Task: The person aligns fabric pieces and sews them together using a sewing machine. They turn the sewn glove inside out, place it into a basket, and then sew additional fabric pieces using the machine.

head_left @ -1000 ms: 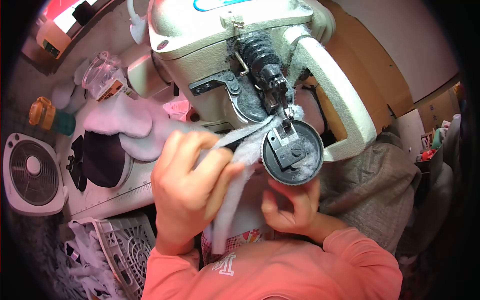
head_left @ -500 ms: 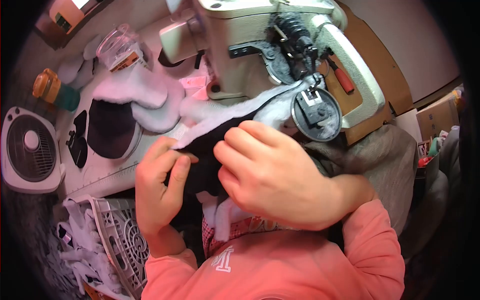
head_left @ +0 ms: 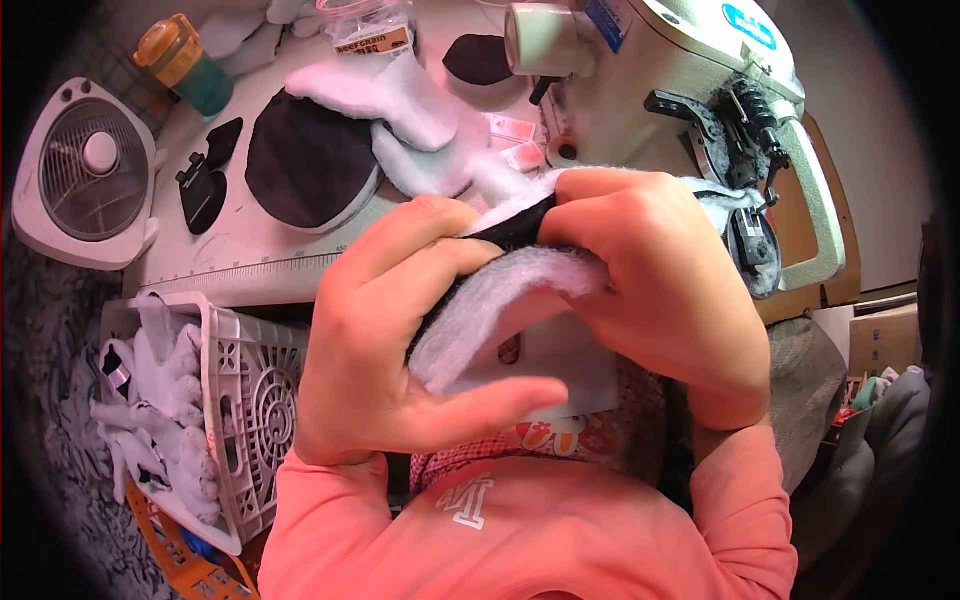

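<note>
Between my two hands is a black fabric piece with a white fleece side [head_left: 465, 325], bent into a curve with its fuzzy edge upward. My left hand [head_left: 375, 340] has its fingers curled over the left part of the fabric, while its thumb sticks out to the right below it. My right hand [head_left: 660, 280] pinches the right part, and its fingertips are partly hidden. Behind my right hand, white fleece reaches to the round feed disc of the sewing machine [head_left: 755, 250].
Black and white fleece pieces [head_left: 310, 165] lie on the table [head_left: 270, 275] at left. A fan [head_left: 95, 165] and an orange-capped bottle [head_left: 185, 65] stand beyond. Lower left, a white plastic basket [head_left: 255, 400] holds several fleece pieces.
My view has swung right, so the machine sits farther right. My left hand has shifted its hold, its thumb now stretched out, and the fabric is folded up with its fleece side showing.
</note>
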A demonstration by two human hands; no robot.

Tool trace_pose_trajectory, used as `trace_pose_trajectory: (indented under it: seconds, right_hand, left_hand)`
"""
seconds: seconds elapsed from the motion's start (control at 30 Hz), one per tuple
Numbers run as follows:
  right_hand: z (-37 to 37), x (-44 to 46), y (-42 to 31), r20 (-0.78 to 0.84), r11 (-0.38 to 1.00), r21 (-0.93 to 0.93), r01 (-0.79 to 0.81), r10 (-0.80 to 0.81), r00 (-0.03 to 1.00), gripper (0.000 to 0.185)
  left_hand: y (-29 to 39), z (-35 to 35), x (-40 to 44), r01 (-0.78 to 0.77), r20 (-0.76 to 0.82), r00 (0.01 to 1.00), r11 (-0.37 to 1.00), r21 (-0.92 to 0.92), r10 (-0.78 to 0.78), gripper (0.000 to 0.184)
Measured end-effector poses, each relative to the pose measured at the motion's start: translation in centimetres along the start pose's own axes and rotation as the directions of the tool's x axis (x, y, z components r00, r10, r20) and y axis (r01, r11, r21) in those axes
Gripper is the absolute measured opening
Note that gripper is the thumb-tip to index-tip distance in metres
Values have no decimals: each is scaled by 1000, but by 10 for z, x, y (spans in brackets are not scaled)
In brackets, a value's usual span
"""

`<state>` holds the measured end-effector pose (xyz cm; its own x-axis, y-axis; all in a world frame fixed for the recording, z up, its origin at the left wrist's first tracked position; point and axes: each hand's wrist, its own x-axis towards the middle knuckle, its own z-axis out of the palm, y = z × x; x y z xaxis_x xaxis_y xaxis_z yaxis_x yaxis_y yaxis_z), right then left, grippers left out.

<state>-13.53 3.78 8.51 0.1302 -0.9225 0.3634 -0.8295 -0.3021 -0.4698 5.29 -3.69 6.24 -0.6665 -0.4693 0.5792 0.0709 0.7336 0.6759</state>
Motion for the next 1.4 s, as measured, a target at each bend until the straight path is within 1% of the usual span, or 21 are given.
trace_pose_trajectory:
  seconds: [0.03,0.07,0.13,0.17,0.23,0.3,0.4,0.5,0.6,0.67,0.77,0.83,0.87,0.97,1.1,1.17,1.2,1.23,1.3,1.33,1.4]
  right_hand:
    - [0,0,1,-26,1000,12,21,-21,999,16]
    - [-1,1,2,-27,1000,9,17,-17,999,16]
    - [-3,1,2,20,1000,0,8,-8,1000,17]
    - [-5,0,3,19,1000,-1,4,-4,1000,17]
    - [-12,-3,4,-64,999,46,12,-10,998,22]
    - [-35,-8,3,-9,999,-41,5,-5,1000,34]
    - [-53,-14,9,31,998,-57,39,-37,999,33]
    - [-51,-19,15,-39,986,-142,83,-90,995,26]
    - [-39,-17,14,-231,999,-37,39,-47,972,20]
    - [-33,-18,15,-239,1000,2,1,-1,971,21]
    - [-34,-20,12,-190,997,15,-80,82,978,20]
    - [-30,-17,13,-201,993,-110,-43,20,979,18]
    - [-30,-17,14,-193,995,-96,-39,20,981,16]
    - [-25,-16,19,-241,991,-132,36,-68,968,15]
    - [-32,-17,19,-229,981,-191,20,-65,971,14]
    - [-41,-22,20,-179,988,-150,36,-63,982,15]
    - [-52,-25,16,-78,985,-174,12,-26,997,21]
    - [-59,-29,17,-79,984,-176,2,-16,997,21]
    - [-72,-33,23,54,964,-254,77,-65,996,31]
    - [-80,-32,21,177,954,-286,89,-39,983,39]
    - [-87,-32,17,199,937,-336,92,-25,980,39]
  left_hand:
    - [1,1,1,-11,-2,1000,998,57,11,61]
    - [0,1,2,-13,1,1000,999,53,13,61]
    - [-1,2,2,-5,-23,1000,989,145,8,23]
    - [-1,3,2,-6,-21,1000,990,142,9,23]
    - [-2,7,2,68,-120,991,991,119,-54,9]
    - [-5,6,1,42,-127,992,992,116,-27,9]
    - [-7,6,-1,-6,-141,990,991,131,25,8]
    - [-6,6,-1,-45,-156,985,984,170,73,9]
    - [-3,6,-1,-58,-164,982,975,213,95,11]
    - [-3,5,1,-59,-158,983,970,235,98,12]
    - [-2,3,6,-140,-45,986,944,298,160,16]
    - [6,7,12,13,-46,999,868,496,12,26]
    - [8,10,17,-35,11,999,816,577,35,38]
    - [27,27,39,-108,112,992,843,527,57,38]
    - [14,51,49,-109,161,986,901,420,45,43]
    - [8,52,49,139,246,954,981,139,-170,40]
    - [0,56,47,102,201,973,993,52,-110,35]
    - [-2,56,45,101,208,972,994,44,-108,35]
    - [-3,57,41,125,168,979,991,-38,-117,28]
    - [-4,58,41,33,110,993,999,-11,-31,26]
    - [-3,57,37,21,95,995,1000,-19,-19,26]
